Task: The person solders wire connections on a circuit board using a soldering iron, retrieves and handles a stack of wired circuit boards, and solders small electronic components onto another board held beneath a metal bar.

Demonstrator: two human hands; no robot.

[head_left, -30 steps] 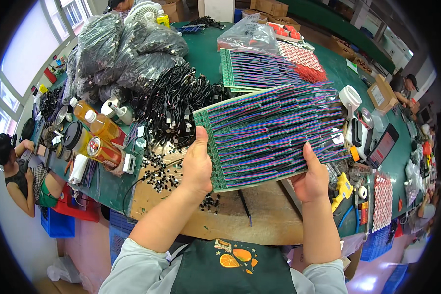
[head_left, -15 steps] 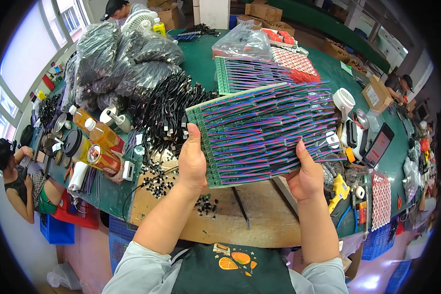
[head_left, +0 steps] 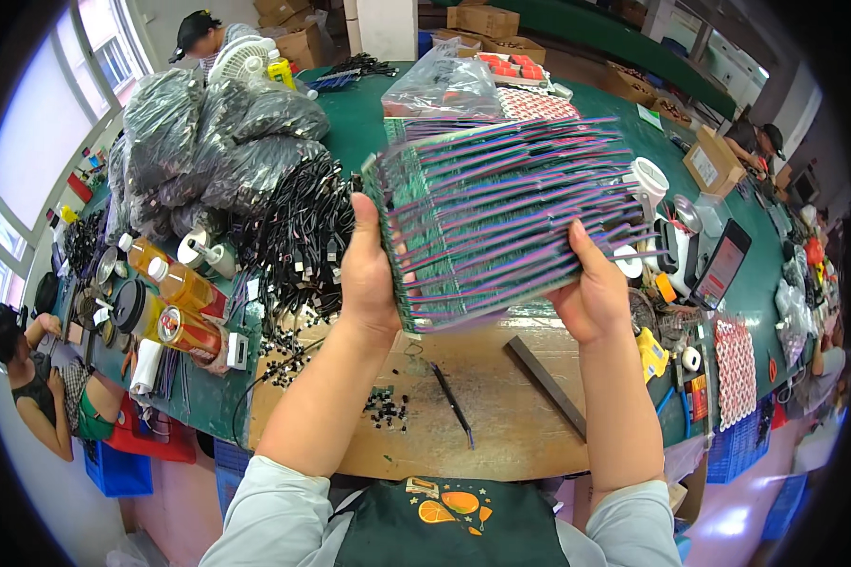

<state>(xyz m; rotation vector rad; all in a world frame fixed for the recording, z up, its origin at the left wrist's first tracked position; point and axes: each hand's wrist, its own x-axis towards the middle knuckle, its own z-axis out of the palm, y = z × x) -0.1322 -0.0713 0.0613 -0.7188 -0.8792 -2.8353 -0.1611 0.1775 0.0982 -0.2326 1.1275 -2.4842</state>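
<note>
Between my hands, above the work board, is a green circuit-board panel (head_left: 501, 227) with rows of pink, blue and dark wires running to its right. It is slightly blurred by motion. My left hand (head_left: 367, 269) is closed on its left edge, thumb in front and fingers mostly behind. At the lower right my right hand (head_left: 594, 295) grips the wire side, its thumb over the front. Whether the panel is one sheet or a stack, I cannot tell. A similar wired panel (head_left: 408, 127) lies behind it on the table, mostly hidden.
Below lie a wooden board (head_left: 501, 444), a dark bar (head_left: 545, 387), a short black cable (head_left: 452, 406) and small black connectors (head_left: 385, 408). Black cables (head_left: 298, 222), bagged bundles (head_left: 175, 142) and drinks (head_left: 184, 283) stand left. A phone (head_left: 723, 265) and yellow glue gun (head_left: 651, 354) are right. Co-workers sit around.
The wired panel has come up a little and tilted in my hands, uncovering the dark bar and more of the wooden board. Both hands keep hold of it. The whole view has shifted slightly.
</note>
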